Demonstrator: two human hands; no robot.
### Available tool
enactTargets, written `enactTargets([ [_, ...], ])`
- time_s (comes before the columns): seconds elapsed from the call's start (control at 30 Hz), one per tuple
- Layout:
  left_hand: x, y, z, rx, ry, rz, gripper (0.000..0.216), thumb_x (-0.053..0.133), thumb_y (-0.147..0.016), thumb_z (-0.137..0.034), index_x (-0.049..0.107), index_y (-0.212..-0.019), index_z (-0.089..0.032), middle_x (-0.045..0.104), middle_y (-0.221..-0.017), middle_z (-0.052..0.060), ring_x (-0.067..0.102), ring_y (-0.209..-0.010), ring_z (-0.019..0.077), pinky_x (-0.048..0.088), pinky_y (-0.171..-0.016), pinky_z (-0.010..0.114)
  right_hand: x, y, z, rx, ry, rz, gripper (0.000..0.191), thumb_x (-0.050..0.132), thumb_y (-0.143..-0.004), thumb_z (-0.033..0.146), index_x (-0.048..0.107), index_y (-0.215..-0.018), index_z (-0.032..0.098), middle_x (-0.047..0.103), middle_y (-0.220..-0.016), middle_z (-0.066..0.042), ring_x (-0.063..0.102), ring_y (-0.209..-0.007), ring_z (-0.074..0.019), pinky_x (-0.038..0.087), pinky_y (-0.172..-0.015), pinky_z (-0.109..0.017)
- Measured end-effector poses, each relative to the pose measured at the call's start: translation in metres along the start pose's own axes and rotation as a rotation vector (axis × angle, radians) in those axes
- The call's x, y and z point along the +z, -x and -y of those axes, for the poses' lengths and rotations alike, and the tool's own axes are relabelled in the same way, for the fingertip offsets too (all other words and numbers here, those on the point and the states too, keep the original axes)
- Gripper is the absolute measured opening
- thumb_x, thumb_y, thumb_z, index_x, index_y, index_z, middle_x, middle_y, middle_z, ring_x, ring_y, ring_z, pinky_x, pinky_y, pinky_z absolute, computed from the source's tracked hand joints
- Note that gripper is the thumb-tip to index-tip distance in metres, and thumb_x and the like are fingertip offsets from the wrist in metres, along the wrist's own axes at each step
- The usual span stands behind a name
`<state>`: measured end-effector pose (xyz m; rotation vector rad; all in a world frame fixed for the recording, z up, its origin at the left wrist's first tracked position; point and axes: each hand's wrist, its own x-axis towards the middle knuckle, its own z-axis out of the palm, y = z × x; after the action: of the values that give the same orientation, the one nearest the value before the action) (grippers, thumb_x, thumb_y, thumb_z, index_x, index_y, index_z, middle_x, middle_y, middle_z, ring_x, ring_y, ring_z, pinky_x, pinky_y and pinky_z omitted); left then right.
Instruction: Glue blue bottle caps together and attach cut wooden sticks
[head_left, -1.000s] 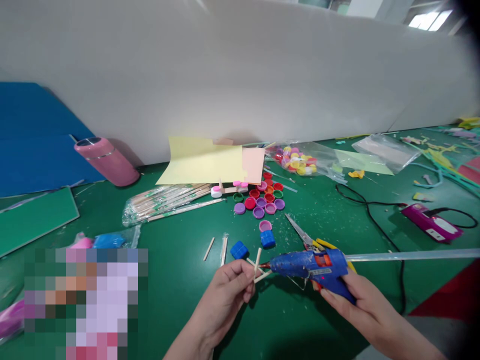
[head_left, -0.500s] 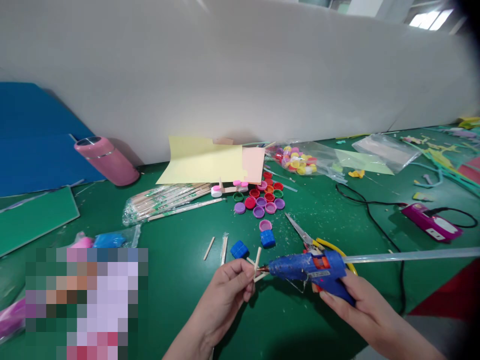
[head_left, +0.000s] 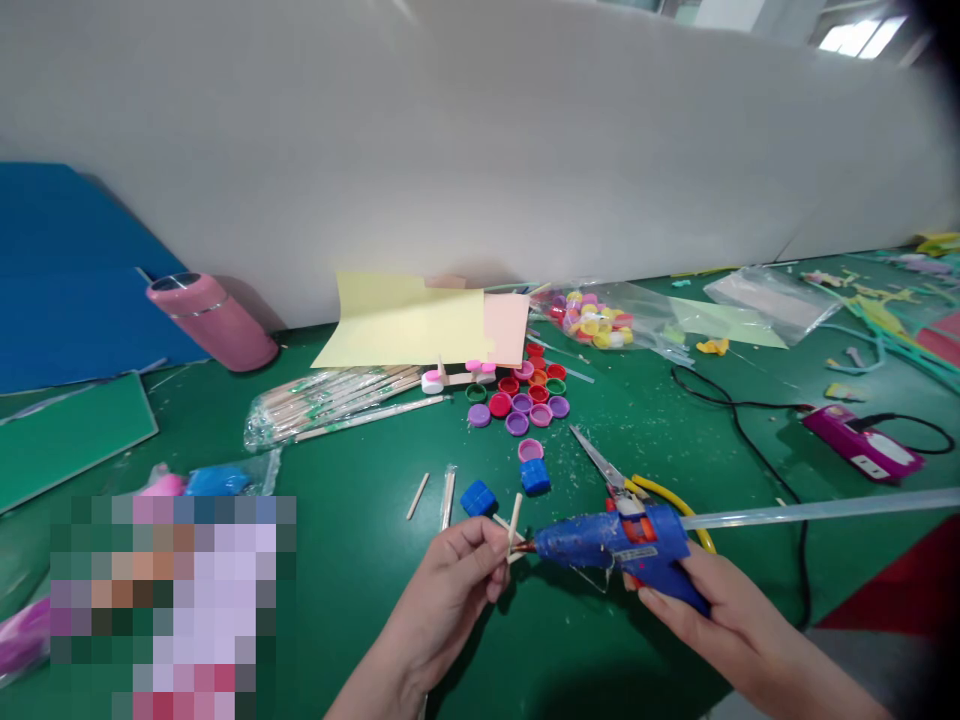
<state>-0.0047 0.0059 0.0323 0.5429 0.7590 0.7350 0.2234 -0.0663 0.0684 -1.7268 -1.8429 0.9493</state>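
My left hand (head_left: 465, 570) pinches a few short wooden sticks (head_left: 515, 515), which stick out past the fingertips at different angles. A blue hot glue gun (head_left: 615, 540) is gripped in my right hand (head_left: 720, 610), its copper-coloured nozzle right at the sticks. Whether the nozzle touches them I cannot tell. A long clear glue stick (head_left: 810, 511) runs out of the gun's back to the right. Beyond my left hand lie two blue bottle-cap pieces (head_left: 478, 498) and loose short sticks (head_left: 418, 497). Scissors (head_left: 596, 457) with yellow handles lie behind the gun, partly covered by it.
Many coloured bottle caps (head_left: 517, 424) spread over the middle of the green table. Wrapped wooden sticks (head_left: 337, 400), a small stick-and-cap piece (head_left: 457, 377) and yellow paper (head_left: 405, 325) lie behind. A pink flask (head_left: 217, 320) leans at left. A purple power strip (head_left: 862, 443) with a black cable is right.
The glue gun has shifted slightly left and its rear has dipped a little. My left hand keeps its place with the sticks.
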Motion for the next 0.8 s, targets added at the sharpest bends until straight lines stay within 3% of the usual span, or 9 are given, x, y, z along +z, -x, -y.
enactTargets([
  [0.47, 0.000, 0.001, 0.000, 0.001, -0.060, -0.026, 0.013, 0.066, -0.069, -0.023, 0.062, -0.062, -0.013, 0.054, -0.060, 0.000, 0.038, -0.049, 0.0061, 0.026, -0.048, 0.020, -0.007, -0.001, -0.003, -0.018, 0.047, 0.022, 0.023, 0.049, -0.081, 0.032, 0.058, -0.100, 0.024, 0.066, -0.092, -0.003, 0.062, -0.082, -0.0204, 0.051, -0.073, -0.027],
  [0.8, 0.001, 0.000, -0.001, -0.005, -0.111, -0.030, 0.013, 0.066, -0.068, -0.023, 0.061, -0.062, -0.012, 0.051, -0.057, -0.001, 0.037, -0.049, 0.0065, 0.024, -0.047, 0.020, -0.015, -0.006, 0.009, -0.007, 0.057, 0.124, 0.022, 0.044, -0.084, 0.030, 0.056, -0.101, 0.022, 0.066, -0.093, -0.004, 0.061, -0.083, -0.0209, 0.051, -0.071, -0.028],
])
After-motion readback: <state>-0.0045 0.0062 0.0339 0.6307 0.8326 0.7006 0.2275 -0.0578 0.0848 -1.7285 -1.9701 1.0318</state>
